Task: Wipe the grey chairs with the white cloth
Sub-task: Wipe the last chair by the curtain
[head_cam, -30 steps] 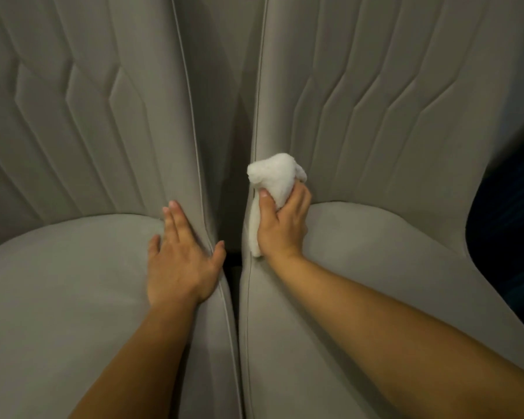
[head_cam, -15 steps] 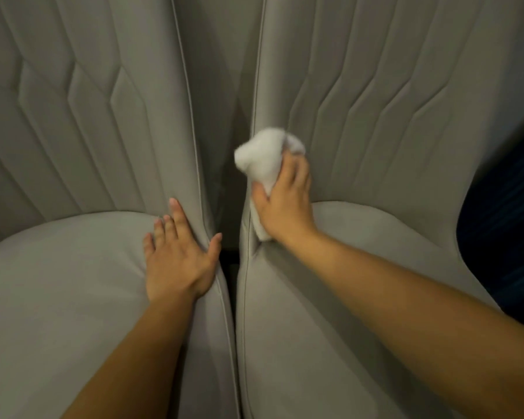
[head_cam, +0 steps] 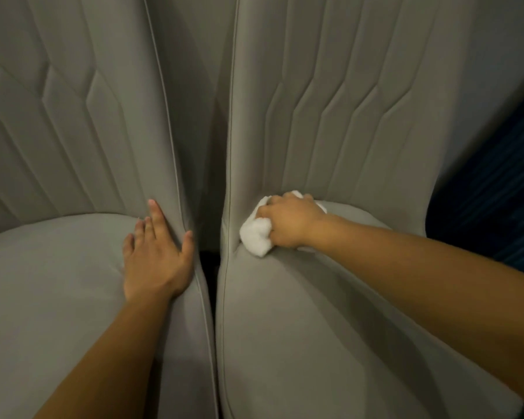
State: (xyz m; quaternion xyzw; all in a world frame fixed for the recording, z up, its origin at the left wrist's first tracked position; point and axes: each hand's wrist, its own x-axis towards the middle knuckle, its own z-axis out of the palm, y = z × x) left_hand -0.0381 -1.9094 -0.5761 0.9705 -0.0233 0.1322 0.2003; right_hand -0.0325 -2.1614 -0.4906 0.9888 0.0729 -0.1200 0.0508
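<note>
- Fingers of the right hand [head_cam: 288, 220] curl round the bunched white cloth [head_cam: 256, 234] and press it into the crease where the right grey chair [head_cam: 330, 328] meets its own backrest – a wad held tight like this probably reaches the seam better than a flat sheet would.
- Part of the cloth bulges out to the left of the knuckles, near the chair's piped inner edge; a little shows past the far side of the hand.
- Straight and lying close together, the fingers of the left hand [head_cam: 156, 261] rest flat on the left grey chair [head_cam: 52, 297], thumb spread toward the gap between the seats – likely a brace while the person leans in.
- Dark blue fabric [head_cam: 496, 207] shows at the far right.
</note>
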